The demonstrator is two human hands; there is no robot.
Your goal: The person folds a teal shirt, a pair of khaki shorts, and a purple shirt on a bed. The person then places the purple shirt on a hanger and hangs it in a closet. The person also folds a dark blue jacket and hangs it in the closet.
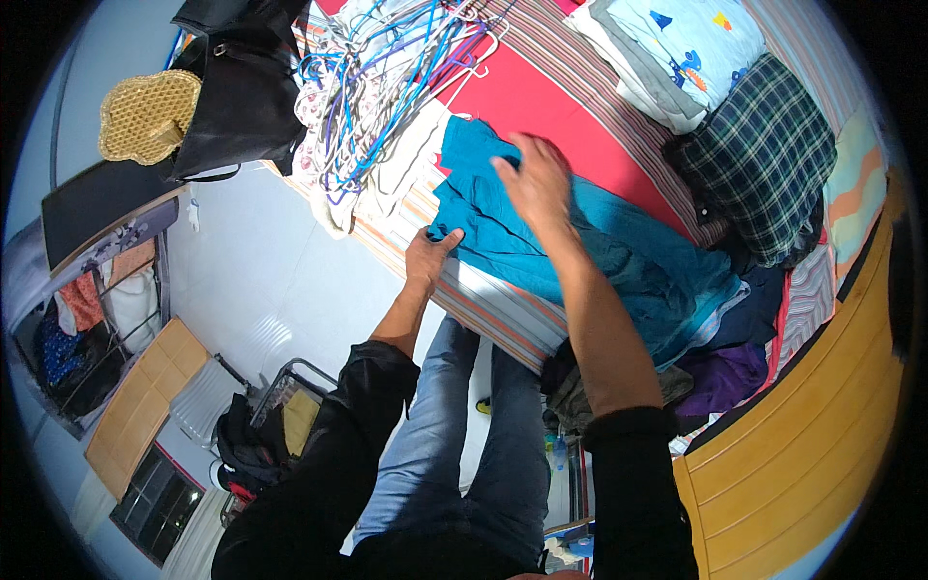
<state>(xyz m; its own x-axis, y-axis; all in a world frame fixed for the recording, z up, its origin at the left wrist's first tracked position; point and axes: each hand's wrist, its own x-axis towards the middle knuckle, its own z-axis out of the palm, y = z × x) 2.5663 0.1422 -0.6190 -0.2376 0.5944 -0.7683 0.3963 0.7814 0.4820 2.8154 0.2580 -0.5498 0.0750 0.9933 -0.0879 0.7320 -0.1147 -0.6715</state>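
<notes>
A teal cloth garment (500, 239) lies spread and creased across the striped bed cover in front of me. My left hand (429, 255) pinches its near left corner, thumb on top. Over the upper part of the same garment is my right hand (538, 177), fingers apart and holding nothing; whether its palm touches the cloth I cannot tell. Past the garment's far side shows a red panel (558, 119) of bedding. Its right end runs up against dark clothes (747, 308) and a purple cloth (718, 377).
A tangled heap of blue, white and purple hangers (391, 94) lies on light cloth at the bed's far left. Folded clothes (689, 43) and a green plaid garment (768, 152) are stacked far right. A black bag (239, 109) stands left; a wooden headboard (805, 435) borders the right.
</notes>
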